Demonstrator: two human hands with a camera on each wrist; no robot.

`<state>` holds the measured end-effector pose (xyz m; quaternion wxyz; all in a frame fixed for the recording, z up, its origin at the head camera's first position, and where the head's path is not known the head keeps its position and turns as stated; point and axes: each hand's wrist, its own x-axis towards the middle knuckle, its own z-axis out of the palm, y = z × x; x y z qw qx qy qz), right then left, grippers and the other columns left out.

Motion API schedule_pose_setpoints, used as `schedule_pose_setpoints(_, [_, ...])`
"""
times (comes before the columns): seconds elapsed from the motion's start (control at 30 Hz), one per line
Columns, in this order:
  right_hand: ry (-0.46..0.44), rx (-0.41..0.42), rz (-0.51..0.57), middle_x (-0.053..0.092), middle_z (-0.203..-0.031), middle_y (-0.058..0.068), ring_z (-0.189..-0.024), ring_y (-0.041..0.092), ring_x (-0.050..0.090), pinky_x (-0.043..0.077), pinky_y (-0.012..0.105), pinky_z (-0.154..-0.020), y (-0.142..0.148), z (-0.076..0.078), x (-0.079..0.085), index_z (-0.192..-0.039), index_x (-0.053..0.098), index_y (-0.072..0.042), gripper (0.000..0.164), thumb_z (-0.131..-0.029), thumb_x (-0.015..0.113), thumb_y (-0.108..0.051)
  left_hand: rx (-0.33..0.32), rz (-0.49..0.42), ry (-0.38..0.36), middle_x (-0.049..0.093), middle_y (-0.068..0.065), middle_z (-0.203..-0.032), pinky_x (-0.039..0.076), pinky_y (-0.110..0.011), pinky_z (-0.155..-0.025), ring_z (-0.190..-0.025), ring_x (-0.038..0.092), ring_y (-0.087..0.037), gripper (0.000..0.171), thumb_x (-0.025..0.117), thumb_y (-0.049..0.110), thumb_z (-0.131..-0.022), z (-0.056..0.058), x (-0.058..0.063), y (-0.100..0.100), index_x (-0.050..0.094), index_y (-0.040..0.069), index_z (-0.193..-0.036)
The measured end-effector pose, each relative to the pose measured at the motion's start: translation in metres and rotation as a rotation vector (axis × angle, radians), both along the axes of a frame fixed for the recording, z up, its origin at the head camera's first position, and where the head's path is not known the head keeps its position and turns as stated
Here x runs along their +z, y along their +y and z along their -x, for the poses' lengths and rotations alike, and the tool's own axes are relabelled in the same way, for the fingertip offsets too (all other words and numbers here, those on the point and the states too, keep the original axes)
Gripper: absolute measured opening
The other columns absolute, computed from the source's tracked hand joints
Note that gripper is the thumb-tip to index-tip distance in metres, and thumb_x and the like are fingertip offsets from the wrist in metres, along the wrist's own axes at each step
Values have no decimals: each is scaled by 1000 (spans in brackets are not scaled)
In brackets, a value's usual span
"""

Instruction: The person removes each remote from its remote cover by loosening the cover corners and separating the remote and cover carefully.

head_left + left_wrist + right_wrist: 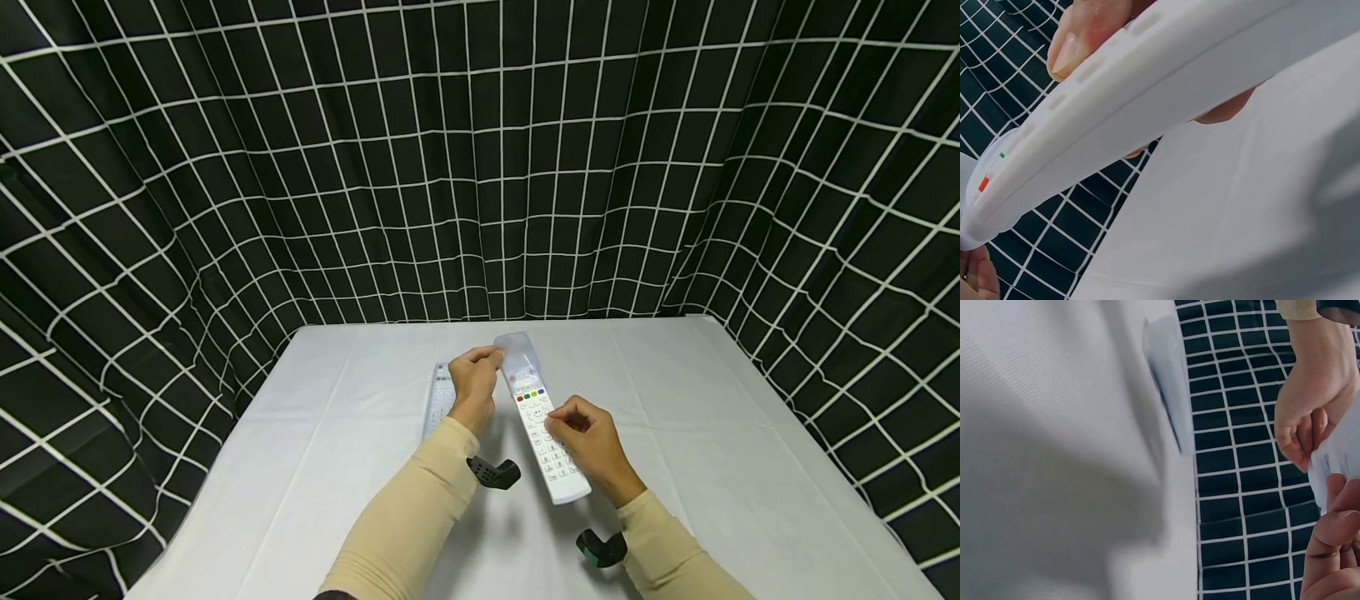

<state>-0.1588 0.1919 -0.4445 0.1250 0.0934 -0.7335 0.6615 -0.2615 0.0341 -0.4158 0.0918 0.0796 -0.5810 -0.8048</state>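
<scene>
A white remote control (564,482) is held at a slant above the table, its colored buttons near the far end. Over that far end sits a clear plastic sleeve (516,346). The left hand (474,385) pinches the sleeve's left edge near the top. Gripping the remote by its right side, about midway, is the right hand (597,437), thumb on the button face. In the left wrist view, the right thumb (1072,53) lies on top and other fingertips show beneath the remote. The right wrist view shows the left hand (1316,394) at the sleeve.
A second remote (438,398) lies on the white tablecloth (330,433), partly hidden by the left hand and forearm. Black curtains with a white grid (495,167) surround the table at the back and sides. A dark wrist device (495,473) hangs below the left wrist.
</scene>
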Motion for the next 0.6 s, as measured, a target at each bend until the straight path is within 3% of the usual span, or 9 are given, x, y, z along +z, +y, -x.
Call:
schedule_pose_setpoints(0.2, [1,-5,0,62,-81,14,-69,18,56,47,25,-58,-1,-1,1,-83,64,-1,9,-84,70,4,6,-3,-28,64,-9,-80,48,-34,-65,-70,57,-16,6,71,-1,-81,1,1,-1,74,-1,-87])
schedule_pose_setpoints(0.33, [-9,2,-5,62,-81,14,-68,18,56,47,25,-57,-1,-3,4,-81,63,-3,11,-84,69,6,2,-11,-45,64,-7,-76,49,-38,-66,-66,57,-15,6,71,0,-81,2,0,-1,74,0,-86])
schedule_pose_setpoints(0.6, [-5,20,-31,61,-82,18,-68,18,56,47,24,-58,-7,-18,29,-79,64,-8,17,-84,66,9,20,-24,-11,64,-10,-85,49,-31,-66,-71,57,-17,8,70,-4,-80,4,2,0,72,-4,-88])
